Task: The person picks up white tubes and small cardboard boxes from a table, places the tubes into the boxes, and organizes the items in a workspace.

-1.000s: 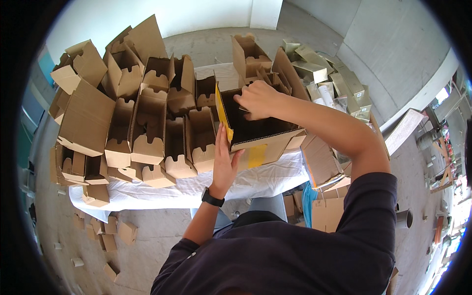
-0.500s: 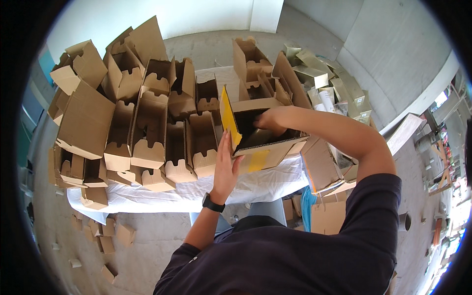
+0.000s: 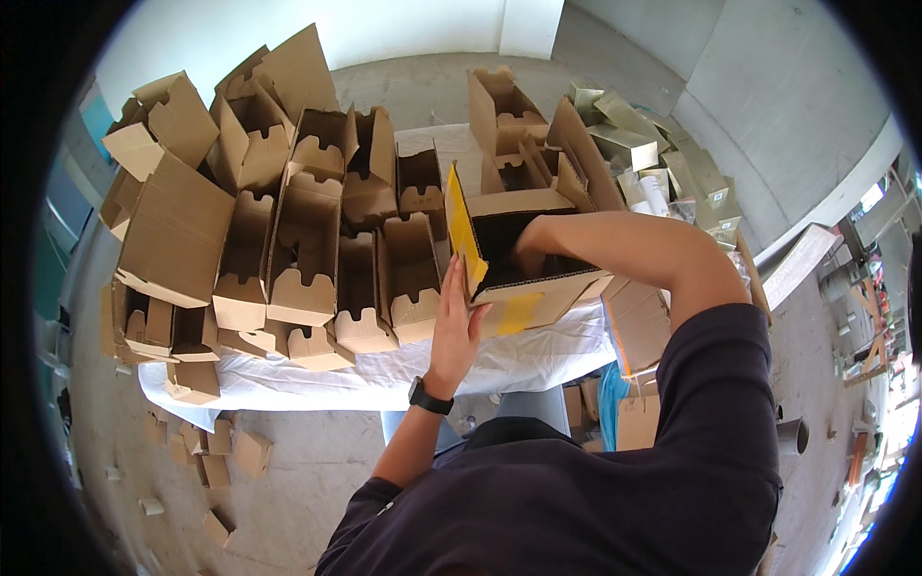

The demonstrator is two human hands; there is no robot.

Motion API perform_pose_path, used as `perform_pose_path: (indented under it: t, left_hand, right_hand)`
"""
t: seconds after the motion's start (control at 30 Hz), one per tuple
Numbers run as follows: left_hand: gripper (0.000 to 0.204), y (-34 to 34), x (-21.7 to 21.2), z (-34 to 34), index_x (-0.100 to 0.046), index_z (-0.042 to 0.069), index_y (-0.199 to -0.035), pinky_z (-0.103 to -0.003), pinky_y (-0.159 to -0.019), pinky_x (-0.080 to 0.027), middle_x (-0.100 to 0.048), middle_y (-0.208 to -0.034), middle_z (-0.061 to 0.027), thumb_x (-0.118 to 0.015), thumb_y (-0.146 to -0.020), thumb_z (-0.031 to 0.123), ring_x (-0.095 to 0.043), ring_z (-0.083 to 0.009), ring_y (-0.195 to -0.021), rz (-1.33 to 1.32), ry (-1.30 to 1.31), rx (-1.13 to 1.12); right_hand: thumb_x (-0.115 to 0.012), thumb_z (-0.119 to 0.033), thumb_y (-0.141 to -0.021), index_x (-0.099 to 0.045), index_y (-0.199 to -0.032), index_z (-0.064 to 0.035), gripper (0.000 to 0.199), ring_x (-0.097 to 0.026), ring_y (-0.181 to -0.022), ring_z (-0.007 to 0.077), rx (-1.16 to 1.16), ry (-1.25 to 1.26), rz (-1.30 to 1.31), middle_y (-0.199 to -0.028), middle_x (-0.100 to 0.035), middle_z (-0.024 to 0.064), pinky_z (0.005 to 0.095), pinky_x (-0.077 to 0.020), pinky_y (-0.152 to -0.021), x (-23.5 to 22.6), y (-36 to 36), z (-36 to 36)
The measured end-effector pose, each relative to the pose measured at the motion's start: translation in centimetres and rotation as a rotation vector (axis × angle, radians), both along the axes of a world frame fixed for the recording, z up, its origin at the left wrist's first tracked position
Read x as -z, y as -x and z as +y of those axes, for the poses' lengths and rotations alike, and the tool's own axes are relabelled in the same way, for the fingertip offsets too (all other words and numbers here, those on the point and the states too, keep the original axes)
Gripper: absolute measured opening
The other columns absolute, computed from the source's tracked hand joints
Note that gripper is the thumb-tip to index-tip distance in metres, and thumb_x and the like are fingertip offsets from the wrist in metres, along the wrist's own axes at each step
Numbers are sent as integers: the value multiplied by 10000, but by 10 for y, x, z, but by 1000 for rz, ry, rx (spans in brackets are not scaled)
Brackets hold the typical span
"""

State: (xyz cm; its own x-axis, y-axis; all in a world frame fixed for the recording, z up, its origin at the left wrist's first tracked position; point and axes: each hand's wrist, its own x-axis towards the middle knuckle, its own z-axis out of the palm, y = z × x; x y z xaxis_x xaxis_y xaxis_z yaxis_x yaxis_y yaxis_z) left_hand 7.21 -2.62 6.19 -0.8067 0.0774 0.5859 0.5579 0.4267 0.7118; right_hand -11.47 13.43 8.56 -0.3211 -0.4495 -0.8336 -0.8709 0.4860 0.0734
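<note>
Right hand (image 3: 530,252) has gone from the top edge a second ago down inside the black-lined cardboard box (image 3: 531,272) at the table's near edge — its grip hidden — left hand (image 3: 458,328) still pressed flat against the near wall — folding looks well along.

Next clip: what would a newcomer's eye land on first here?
Probably the rows of folded brown cardboard boxes crowding the white-covered table. At its near edge an open box with a yellow inner flap is gripped between both hands: the left hand flat against its outer side, the right hand reaching inside. Cardboard scraps litter the floor at lower left.
</note>
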Motion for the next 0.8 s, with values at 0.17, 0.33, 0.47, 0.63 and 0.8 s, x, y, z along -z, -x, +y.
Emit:
perform_pose_path:
  t: [0.17,0.33,0.47,0.63,0.8]
  left_hand:
    - [719,2,-1,4,-201,14,-1508,-390,-1095,-363,-289,-1529,-218,-594,-907,13,-353,-389,-1375,24,4,-2]
    - [722,3,2,-4,-191,17,-1511,-400,-1092,-369,-286,-1530,-217,-586,-907,2,-349,-393,-1376,-14,-2,1]
    - [714,3,-2,-1,-206,23,-1510,-392,-1064,-393,-346,-1499,-201,-589,-909,-10,-431,-365,-1319,0,3,-21]
    - [680,7,7,-6,-222,40,-1509,-368,-910,-491,-424,-1408,-213,-566,-926,-22,-548,-329,-1147,-30,-41,-17]
    - [689,7,7,-9,-226,35,-1506,-372,-915,-483,-444,-1373,-216,-583,-919,-16,-544,-341,-1135,2,17,-86]
  right_hand:
    - [-725,-407,-750,-677,-1153,-51,539,-608,-1063,326,-115,-137,-134,-1238,-627,193,433,-486,-907,-12,5,-12]
    - [-773,-375,-710,-635,-1218,-17,637,-599,-1118,336,-105,-233,-15,-1257,-614,207,415,-484,-925,-59,4,-40]
    - [-811,-287,-667,-594,-1216,36,673,-599,-1085,319,138,-90,-170,-1208,-627,218,417,-470,-911,-107,17,-29]
    - [-802,-172,-688,-580,-1147,41,553,-561,-957,246,458,116,-143,-992,-610,149,375,-455,-833,-121,21,4]
    - [-733,-146,-797,-604,-1083,26,358,-551,-802,134,864,269,-417,-856,-572,63,309,-456,-692,-106,13,19]
